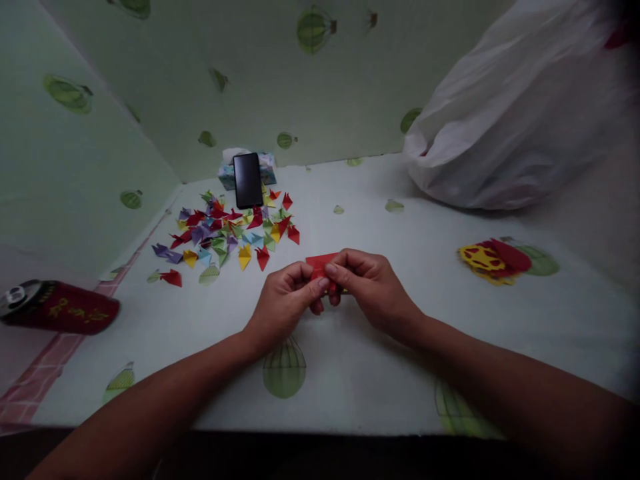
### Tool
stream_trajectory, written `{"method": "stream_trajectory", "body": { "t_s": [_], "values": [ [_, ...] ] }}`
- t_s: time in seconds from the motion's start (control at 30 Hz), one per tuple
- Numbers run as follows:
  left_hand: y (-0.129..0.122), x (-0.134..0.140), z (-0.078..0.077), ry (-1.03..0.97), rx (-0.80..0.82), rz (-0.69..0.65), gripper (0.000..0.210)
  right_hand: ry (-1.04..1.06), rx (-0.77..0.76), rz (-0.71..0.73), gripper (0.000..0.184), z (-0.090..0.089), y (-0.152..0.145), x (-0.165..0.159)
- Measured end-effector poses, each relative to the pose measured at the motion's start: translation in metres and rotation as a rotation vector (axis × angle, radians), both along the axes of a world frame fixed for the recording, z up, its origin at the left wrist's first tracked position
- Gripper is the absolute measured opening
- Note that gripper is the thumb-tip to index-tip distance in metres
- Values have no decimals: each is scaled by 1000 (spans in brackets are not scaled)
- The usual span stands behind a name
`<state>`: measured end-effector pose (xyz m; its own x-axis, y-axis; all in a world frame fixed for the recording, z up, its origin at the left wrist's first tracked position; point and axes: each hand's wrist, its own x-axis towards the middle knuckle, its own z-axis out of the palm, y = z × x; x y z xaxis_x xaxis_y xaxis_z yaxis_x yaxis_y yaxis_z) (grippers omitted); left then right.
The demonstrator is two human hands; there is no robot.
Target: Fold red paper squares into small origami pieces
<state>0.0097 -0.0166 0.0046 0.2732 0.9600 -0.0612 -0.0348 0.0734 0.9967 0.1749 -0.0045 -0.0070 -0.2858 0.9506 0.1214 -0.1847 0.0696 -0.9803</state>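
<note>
A small piece of red paper is pinched between both hands above the middle of the table. My left hand is closed on its left side, thumb pressed against the fingers. My right hand is closed on its right side, with its thumb tip next to the other thumb. Much of the paper is hidden behind the fingers, so its folds do not show clearly. Many small folded paper cranes in red, yellow, green, blue and purple lie in a loose group beyond my left hand.
A phone leans on a tissue box behind the cranes. A dark red can is at the left edge. At right lie red and yellow cut-out pieces, below a big white plastic bag. Walls border the table's back and left.
</note>
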Motion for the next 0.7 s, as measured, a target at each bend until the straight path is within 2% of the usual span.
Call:
{"method": "stream_trajectory", "body": {
  "t_s": [0.2,0.43,0.7],
  "values": [
    [2,-1,-1,-17,28,-1,19,14,9,-18,26,0,-1,-1],
    [5,-2,-5,-18,101,98,19,44,-32,-10,23,-4,2,-2],
    [9,-8,-2,90,183,24,20,-7,-16,71,23,1,4,0]
  ]
}}
